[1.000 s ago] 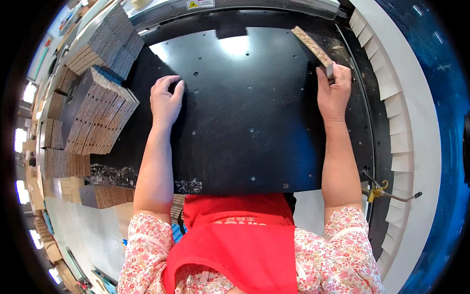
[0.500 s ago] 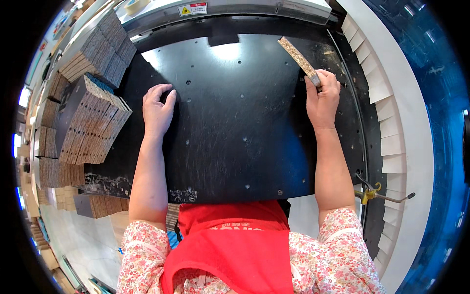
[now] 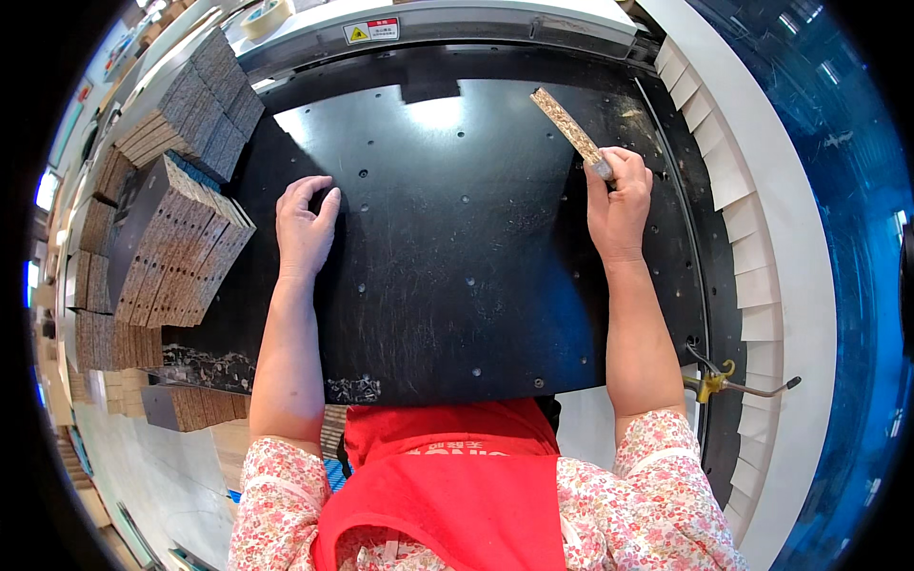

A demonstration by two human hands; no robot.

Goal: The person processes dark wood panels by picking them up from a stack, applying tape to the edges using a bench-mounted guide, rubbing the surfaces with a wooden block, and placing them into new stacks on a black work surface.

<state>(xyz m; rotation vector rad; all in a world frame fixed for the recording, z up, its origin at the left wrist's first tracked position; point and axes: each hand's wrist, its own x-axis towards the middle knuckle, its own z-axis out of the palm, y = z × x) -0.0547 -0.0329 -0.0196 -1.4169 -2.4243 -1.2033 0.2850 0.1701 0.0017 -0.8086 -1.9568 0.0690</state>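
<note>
In my right hand (image 3: 621, 205) is a narrow strip of particle board (image 3: 568, 124), pinched near its grey lower end. Its rough, speckled side faces up, and the strip points away to the far left over the black table (image 3: 428, 257). My left hand (image 3: 305, 224) is at the left part of the same table. Its fingers are loosely curved with the thumb apart, and I see nothing in it. Whether the left fingertips touch the surface, I cannot tell.
Stacked particle boards (image 3: 181, 252) with drilled edges stand at the left, with more grey-faced boards (image 3: 205, 105) behind them. A tape roll (image 3: 267, 17) lies on the machine beam (image 3: 457, 30) at the far side. A yellow air gun (image 3: 712, 383) hangs at the right, near white curtain strips (image 3: 752, 252).
The right hand and the strip have shifted slightly left and nearer in the picture. The left hand stays nearly where it was, its fingers a little straighter. The whole view has tilted slightly.
</note>
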